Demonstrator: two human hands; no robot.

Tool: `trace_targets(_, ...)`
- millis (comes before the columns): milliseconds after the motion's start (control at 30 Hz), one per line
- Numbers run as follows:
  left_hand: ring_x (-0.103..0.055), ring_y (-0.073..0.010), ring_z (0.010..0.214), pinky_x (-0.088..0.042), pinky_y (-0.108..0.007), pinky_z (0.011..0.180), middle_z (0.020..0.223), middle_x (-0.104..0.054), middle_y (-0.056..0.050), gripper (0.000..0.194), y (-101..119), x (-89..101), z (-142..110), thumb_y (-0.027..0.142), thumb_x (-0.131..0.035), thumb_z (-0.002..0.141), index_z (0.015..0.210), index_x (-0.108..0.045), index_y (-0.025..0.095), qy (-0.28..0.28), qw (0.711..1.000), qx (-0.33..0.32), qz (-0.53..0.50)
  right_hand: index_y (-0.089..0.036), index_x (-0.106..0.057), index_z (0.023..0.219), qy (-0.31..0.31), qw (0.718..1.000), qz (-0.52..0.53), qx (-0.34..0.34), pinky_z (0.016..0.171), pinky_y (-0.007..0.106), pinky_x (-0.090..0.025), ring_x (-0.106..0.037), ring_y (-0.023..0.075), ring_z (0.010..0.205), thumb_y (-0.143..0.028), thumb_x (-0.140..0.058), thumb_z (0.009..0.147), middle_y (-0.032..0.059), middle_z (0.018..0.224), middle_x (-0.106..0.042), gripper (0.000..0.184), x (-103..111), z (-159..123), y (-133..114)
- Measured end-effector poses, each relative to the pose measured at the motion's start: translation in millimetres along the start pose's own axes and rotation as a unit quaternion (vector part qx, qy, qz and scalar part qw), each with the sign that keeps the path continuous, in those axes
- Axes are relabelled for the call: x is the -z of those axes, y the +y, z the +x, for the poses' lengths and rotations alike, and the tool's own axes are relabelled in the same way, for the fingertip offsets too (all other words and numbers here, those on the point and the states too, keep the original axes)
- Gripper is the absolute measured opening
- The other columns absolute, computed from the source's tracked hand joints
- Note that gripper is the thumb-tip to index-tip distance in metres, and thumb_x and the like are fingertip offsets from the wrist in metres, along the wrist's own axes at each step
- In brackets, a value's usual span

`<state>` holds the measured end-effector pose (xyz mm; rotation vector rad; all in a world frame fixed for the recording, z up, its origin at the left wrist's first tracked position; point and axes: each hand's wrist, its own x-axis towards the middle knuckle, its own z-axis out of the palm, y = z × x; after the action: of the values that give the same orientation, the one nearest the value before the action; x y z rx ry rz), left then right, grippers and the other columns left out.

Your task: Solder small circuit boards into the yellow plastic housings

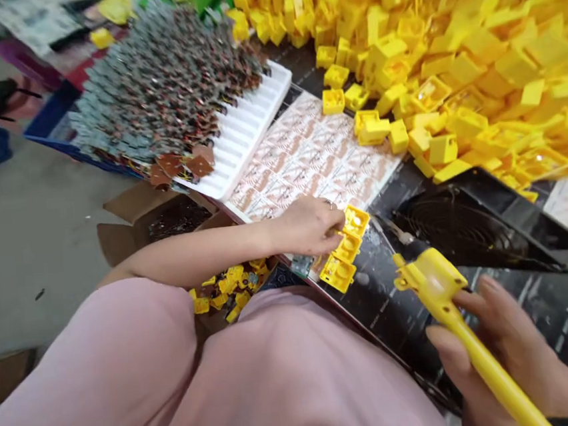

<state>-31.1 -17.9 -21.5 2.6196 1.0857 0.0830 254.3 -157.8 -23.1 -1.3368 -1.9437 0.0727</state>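
My left hand (308,225) reaches across to a short row of open yellow plastic cases near the table edge. Its fingers are curled and closed on the edge of the middle yellow case (348,247); the fingertips are partly hidden. Another yellow case (339,273) lies on the near side, and one more (356,221) on the far side. In my right hand (508,345) is a yellow-handled soldering iron (454,310), gripped between thumb and fingers. Its thin metal tip points toward the cases, apart from them.
A large heap of yellow cases (475,67) covers the back right. A black housing with a round grille (466,222) stands beside the iron. A white ribbed tray (250,126) bears many wired grey parts (160,77). Printed sheet (309,157) lies between; an open carton (133,211) sits below.
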Motion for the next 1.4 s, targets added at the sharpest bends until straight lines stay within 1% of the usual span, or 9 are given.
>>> trace_targets(200,-0.068,-0.0182,0.091,-0.057,-0.036,0.078,0.094,-0.077,-0.005,0.023,-78,63.1,15,0.015,-0.052,0.101,0.098,-0.075,0.020,0.069,0.961,0.224,0.146,-0.027,-0.037,0.168,-0.037,0.986,-0.078,0.144,0.063,0.023,-0.062,-0.078,0.0175,0.065,-0.021,-0.064,0.105,0.0001,0.089,-0.083,0.069,-10,30,-4)
trace_targets(267,-0.066,-0.0287,0.116,-0.058,-0.052,0.097,0.113,-0.076,-0.010,0.025,-119,86.3,26,0.007,-0.059,0.092,0.105,-0.076,0.019,0.099,0.939,0.270,0.187,-0.027,-0.038,0.167,-0.029,0.983,-0.084,0.161,0.064,0.023,-0.062,-0.078,0.0173,0.064,-0.014,-0.072,0.098,-0.0021,0.088,-0.082,0.078,-14,38,-6)
trace_targets(367,-0.051,-0.0419,0.144,-0.040,-0.073,0.119,0.145,-0.066,-0.014,0.034,-173,104.5,38,0.015,-0.065,0.081,0.111,-0.078,0.023,0.122,0.917,0.296,0.239,-0.027,-0.036,0.168,-0.029,0.987,-0.068,0.146,0.066,0.024,-0.062,-0.079,0.0181,0.067,-0.011,-0.072,0.097,-0.0017,0.093,-0.083,0.081,-23,43,-6)
trace_targets(500,-0.043,-0.0375,0.152,-0.022,-0.067,0.133,0.134,-0.073,-0.011,0.035,-205,114.1,33,0.040,-0.060,0.085,0.109,-0.082,0.027,0.168,0.910,0.300,0.232,-0.024,-0.048,0.161,-0.051,0.987,-0.051,0.146,0.051,0.022,-0.053,-0.066,0.0132,0.044,-0.017,-0.061,0.106,-0.0065,0.069,-0.076,0.058,-33,45,1)
trace_targets(633,-0.053,-0.0320,0.142,-0.039,-0.057,0.119,0.138,-0.071,-0.009,0.037,-180,138.0,12,0.055,-0.047,0.091,0.085,-0.076,0.033,0.243,0.917,0.289,0.125,-0.024,-0.075,0.122,-0.057,0.988,-0.026,0.142,0.052,0.020,-0.051,-0.066,0.0106,0.048,-0.011,-0.059,0.104,-0.0057,0.070,-0.074,0.028,-48,56,7)
trace_targets(767,-0.054,-0.0189,0.069,-0.047,-0.046,0.080,0.066,-0.055,-0.002,0.034,-125,141.1,11,0.058,-0.056,0.076,0.060,-0.056,0.028,0.275,0.936,0.211,-0.064,-0.024,-0.069,0.123,-0.036,0.988,0.004,0.153,0.084,0.026,-0.063,-0.080,0.0190,0.093,-0.016,-0.072,0.097,0.0056,0.112,-0.082,0.027,-79,78,5)
trace_targets(1000,-0.036,-0.0079,0.053,-0.040,-0.032,0.063,0.054,-0.040,0.005,0.044,-79,37.4,16,0.049,-0.050,0.095,0.061,-0.050,0.021,0.170,0.942,0.212,-0.198,-0.024,-0.067,0.121,-0.094,0.983,-0.023,0.157,0.079,0.030,-0.061,-0.076,0.0194,0.086,-0.022,-0.063,0.104,0.0056,0.100,-0.080,0.018,-110,83,6)
trace_targets(1200,-0.069,-0.0337,0.111,-0.048,-0.053,0.104,0.094,-0.076,-0.013,0.050,-70,8.0,-24,0.060,-0.055,0.097,0.084,-0.075,0.017,0.070,0.973,0.188,0.118,-0.022,-0.068,0.118,-0.062,0.982,-0.013,0.176,0.085,0.027,-0.061,-0.078,0.0175,0.092,-0.019,-0.068,0.101,0.0051,0.105,-0.081,0.017,-85,77,2)
trace_targets(1400,-0.051,-0.0371,0.147,-0.036,-0.053,0.125,0.155,-0.060,-0.012,0.057,-73,18.8,-8,0.037,-0.069,0.087,0.142,-0.064,0.021,0.008,0.997,0.076,0.018,-0.025,-0.069,0.120,-0.040,0.985,-0.001,0.170,0.083,0.024,-0.063,-0.080,0.0149,0.085,-0.011,-0.076,0.095,0.0000,0.102,-0.082,0.030,-48,58,-9)
